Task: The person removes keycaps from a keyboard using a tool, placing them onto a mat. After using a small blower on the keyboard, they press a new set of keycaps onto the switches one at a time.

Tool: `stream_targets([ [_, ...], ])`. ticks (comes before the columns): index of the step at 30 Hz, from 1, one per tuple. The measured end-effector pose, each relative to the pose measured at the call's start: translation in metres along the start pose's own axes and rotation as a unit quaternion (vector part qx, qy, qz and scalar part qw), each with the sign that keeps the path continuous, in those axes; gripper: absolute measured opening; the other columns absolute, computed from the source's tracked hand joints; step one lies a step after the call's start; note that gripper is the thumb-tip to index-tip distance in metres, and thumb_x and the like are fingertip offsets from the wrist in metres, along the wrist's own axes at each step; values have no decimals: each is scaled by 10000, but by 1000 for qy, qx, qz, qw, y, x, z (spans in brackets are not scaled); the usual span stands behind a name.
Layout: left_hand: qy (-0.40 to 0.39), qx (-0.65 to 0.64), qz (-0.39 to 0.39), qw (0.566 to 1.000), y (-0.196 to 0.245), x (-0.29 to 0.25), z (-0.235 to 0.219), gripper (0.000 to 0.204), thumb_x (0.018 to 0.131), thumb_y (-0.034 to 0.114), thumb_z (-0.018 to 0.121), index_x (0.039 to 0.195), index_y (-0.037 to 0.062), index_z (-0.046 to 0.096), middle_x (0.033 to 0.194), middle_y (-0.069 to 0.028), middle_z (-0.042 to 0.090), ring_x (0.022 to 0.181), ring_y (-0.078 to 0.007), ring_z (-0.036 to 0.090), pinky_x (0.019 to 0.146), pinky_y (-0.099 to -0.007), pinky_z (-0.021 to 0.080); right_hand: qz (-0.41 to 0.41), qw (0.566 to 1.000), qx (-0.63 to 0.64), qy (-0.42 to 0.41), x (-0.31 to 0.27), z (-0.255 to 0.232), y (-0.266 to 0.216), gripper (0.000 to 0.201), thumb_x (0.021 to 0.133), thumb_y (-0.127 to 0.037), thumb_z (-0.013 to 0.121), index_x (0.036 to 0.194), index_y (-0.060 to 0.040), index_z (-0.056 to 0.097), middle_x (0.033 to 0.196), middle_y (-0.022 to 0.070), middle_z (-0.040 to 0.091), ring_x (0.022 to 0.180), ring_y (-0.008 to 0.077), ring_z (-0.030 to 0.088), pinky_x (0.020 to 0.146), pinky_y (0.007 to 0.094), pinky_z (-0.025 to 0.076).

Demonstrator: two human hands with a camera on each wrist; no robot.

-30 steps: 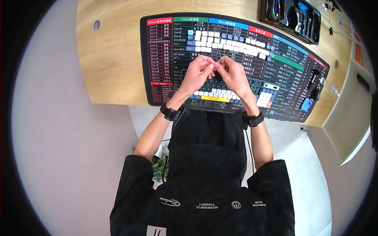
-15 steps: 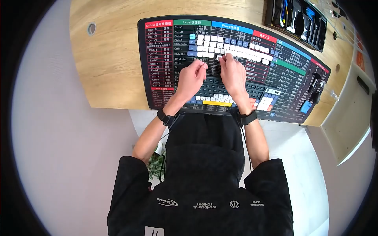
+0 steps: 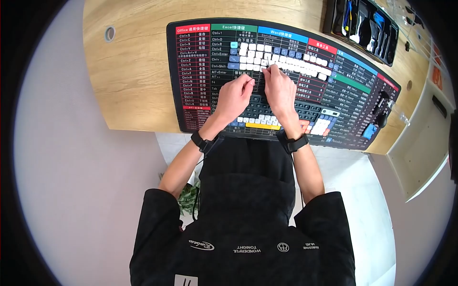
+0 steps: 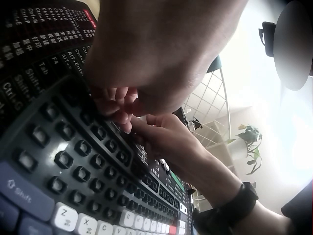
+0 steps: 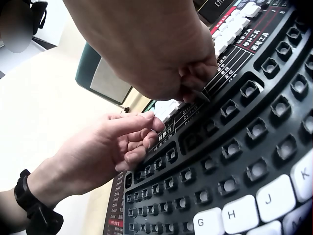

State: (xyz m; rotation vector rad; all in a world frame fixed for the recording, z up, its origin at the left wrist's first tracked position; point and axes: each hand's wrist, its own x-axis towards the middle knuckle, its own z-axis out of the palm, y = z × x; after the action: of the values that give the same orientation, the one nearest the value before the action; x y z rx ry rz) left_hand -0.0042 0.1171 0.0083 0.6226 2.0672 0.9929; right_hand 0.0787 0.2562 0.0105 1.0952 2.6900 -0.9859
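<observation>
A keyboard point(image 3: 260, 104) lies on a printed desk mat point(image 3: 193, 112); its upper rows show bare switches, while white keycaps point(image 5: 268, 198) sit on the lower ones. Behind it, loose white and blue keycaps point(image 3: 305, 65) are laid out in rows on the mat. My right hand point(image 3: 280, 93) pinches a small pale keycap point(image 5: 201, 96) at the near edge of those rows, mostly hidden by the fingers. Just left of it, over the keyboard's back edge, hovers my left hand point(image 3: 234, 99), fingers loosely curled around nothing visible.
A black tray point(image 3: 365, 28) of tools stands at the back right of the wooden desk point(image 3: 129, 86). On the mat's right side lie a blue item point(image 3: 370, 131) and black objects point(image 3: 381, 107). An open white drawer point(image 3: 420, 148) juts out at the right.
The hands were together over the keyboard with a small white piece between them; they have parted. My right hand has moved forward to the loose keycaps, my left slightly back.
</observation>
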Motion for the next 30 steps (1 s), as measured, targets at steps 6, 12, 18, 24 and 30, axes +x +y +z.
stream_targets([
  [6,-10,-23,-7,1000,7,-5,-7,127,1032,112,617,991,-1,657,693,-70,646,585,-106,610,551,-289,459,-2,1000,18,18,-7,-18,-3,252,1052,-212,594,884,-25,571,734,190,677,629,400,665,525,469,497],
  [12,-36,21,66,997,17,-40,-6,162,946,123,742,1014,12,646,787,-78,662,619,-174,634,563,-330,487,108,951,283,-64,-46,-55,12,244,1087,-173,545,930,1,614,704,81,685,608,177,698,545,300,512],
  [18,-79,175,165,967,5,-70,11,437,845,209,820,1148,-8,591,1043,-141,611,946,-336,642,800,-426,533,111,892,432,-71,-102,-46,31,204,1085,-91,538,1094,63,672,1019,117,725,918,174,747,791,274,585],
  [24,-49,161,116,979,-1,-83,39,363,901,173,784,1129,-5,565,827,-135,628,747,-352,668,666,-437,549,91,903,418,-46,-119,-32,35,185,1061,-58,560,1079,68,694,1017,122,714,955,211,753,815,292,587],
  [30,12,121,65,990,-7,-94,56,311,916,147,771,1117,33,564,775,-134,617,677,-346,657,609,-443,524,72,889,447,-65,-123,-19,52,201,1061,-59,554,1078,83,695,1033,137,721,928,211,752,801,301,580],
])
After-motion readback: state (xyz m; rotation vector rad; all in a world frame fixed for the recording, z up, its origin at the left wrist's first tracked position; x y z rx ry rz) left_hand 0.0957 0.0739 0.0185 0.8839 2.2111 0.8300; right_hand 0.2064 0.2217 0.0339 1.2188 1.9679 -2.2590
